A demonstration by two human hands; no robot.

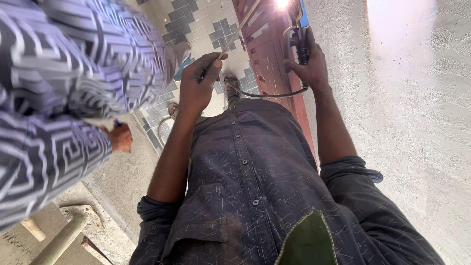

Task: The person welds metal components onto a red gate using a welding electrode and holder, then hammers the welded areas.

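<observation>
At red door point(267, 54): one rod point(239, 30), one holder point(300, 41)

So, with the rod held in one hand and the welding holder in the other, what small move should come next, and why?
Probably guide the thin rod tip steadily toward the bright arc on the red metal door. The left hand pinches the rod, the right hand grips the black holder, and the glow sits just beyond the rod's far end.
</observation>
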